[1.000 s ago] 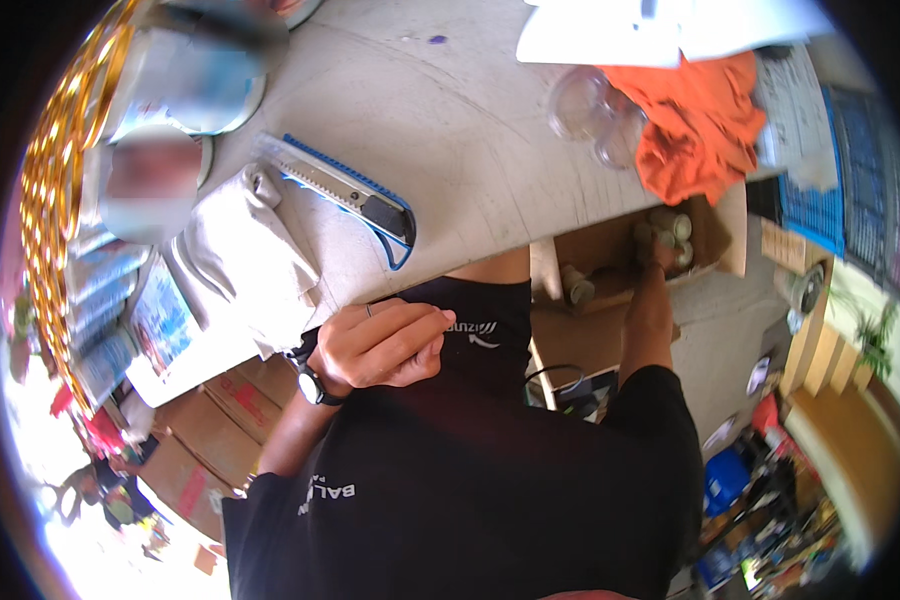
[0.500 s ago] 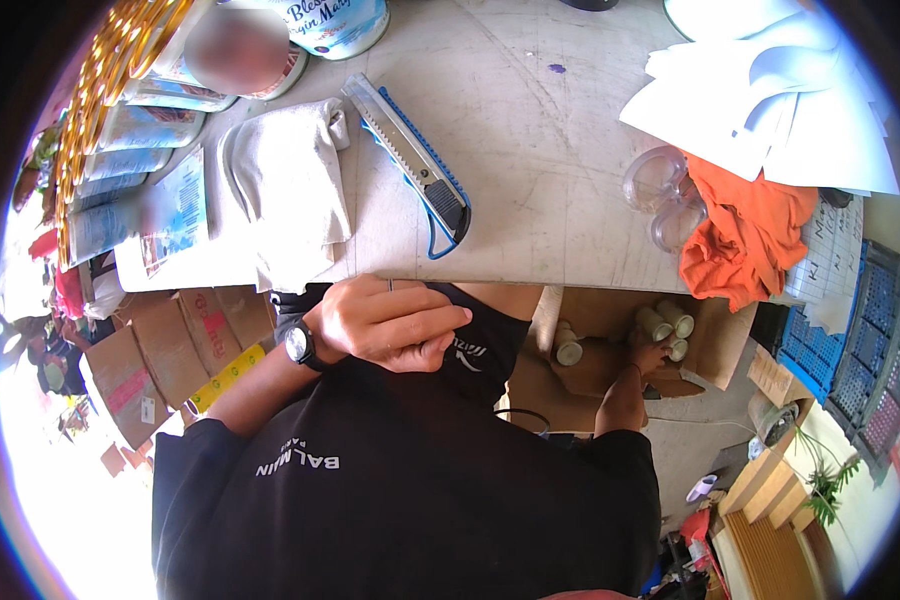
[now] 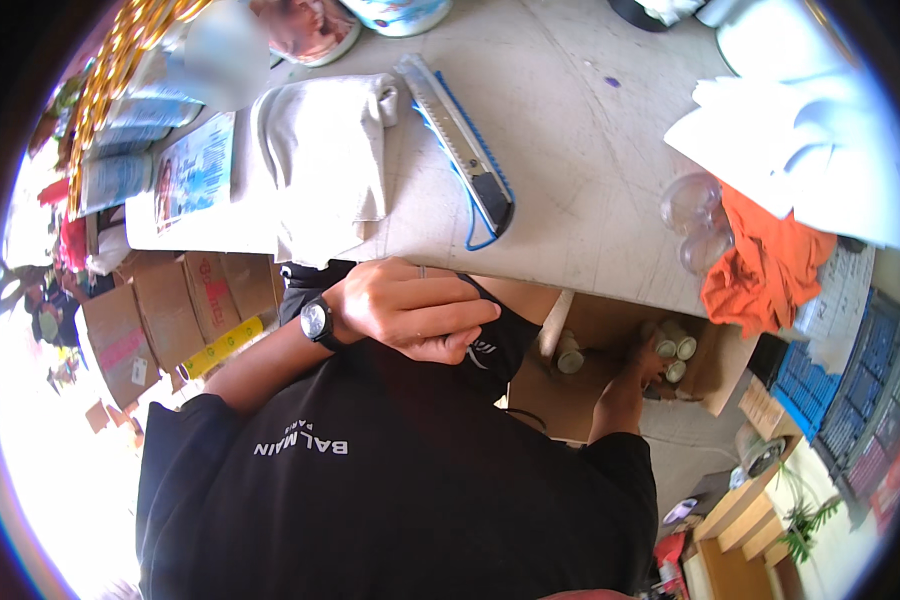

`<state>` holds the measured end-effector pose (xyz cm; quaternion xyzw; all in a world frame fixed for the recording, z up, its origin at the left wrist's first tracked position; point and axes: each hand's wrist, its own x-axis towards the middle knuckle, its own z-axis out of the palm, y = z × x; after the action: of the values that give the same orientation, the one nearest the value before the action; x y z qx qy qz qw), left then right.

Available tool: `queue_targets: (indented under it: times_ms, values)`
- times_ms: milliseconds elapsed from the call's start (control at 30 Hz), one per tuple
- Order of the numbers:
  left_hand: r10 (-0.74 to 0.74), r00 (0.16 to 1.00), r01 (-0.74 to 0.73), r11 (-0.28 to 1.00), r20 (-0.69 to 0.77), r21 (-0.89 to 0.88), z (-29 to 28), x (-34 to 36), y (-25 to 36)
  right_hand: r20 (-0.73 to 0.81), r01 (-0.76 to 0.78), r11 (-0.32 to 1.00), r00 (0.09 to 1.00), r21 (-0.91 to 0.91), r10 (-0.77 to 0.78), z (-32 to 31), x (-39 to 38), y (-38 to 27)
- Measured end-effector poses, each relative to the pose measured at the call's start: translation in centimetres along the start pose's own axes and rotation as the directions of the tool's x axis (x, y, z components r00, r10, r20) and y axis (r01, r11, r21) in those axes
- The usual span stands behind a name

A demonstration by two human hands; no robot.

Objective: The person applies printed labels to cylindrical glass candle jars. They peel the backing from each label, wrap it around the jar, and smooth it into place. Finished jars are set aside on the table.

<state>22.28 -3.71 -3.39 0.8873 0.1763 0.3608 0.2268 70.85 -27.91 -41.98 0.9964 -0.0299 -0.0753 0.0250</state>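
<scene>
A person in a black shirt [image 3: 400, 500] sits at a pale desk [image 3: 570, 190], right hand [image 3: 652, 366] lowered into a cardboard box [image 3: 732, 372] between three and four o'clock. There the fingers reach a cluster of pale cylinders [image 3: 687, 347], their round ends facing up toward the camera; the grip is partly hidden, and whether it has closed on one cannot be told. A single cylinder [image 3: 570, 360] lies apart in the same box, toward its nine o'clock side. The left hand [image 3: 415, 312], just off the desk's near edge at the centre of the view, is narrow, its fingers curled together over the lap, a dark watch [image 3: 316, 321] at the wrist.

On the desk at twelve o'clock, a blue-edged box cutter [image 3: 462, 150] rests at a slant, near a folded grey cloth [image 3: 320, 150] at eleven. A printed blue card [image 3: 195, 175] lies at ten o'clock, with picture-covered containers [image 3: 310, 30] toward eleven at the far edge. White sheets [image 3: 800, 150] spread at two o'clock; below them, clear plastic pieces [image 3: 697, 215] sit beside a crumpled orange cloth [image 3: 765, 270] at three. Off the desk, brown cartons [image 3: 185, 310] stand at nine o'clock, a yellow roll [image 3: 220, 350] against them, while a green plant [image 3: 805, 525] shows at four.
</scene>
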Motion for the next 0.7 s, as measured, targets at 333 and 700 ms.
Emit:
queue_targets:
  times_ms: [333,700]
  values:
    - [0.02,1.0,-0.02,0.999,0.008,-0.044,-0.3,0.2,-0.1,-0.05,0.392,0.846,0.914,0.361,-0.403,-0.8,-0.3,0.4]
    - [-0.06,0.998,0.057,0.978,-0.01,-0.2,-0.3,0.1,0.7,-0.073,0.729,0.45,0.56,0.517,-0.825,-17.2,-10.1,-2.2]
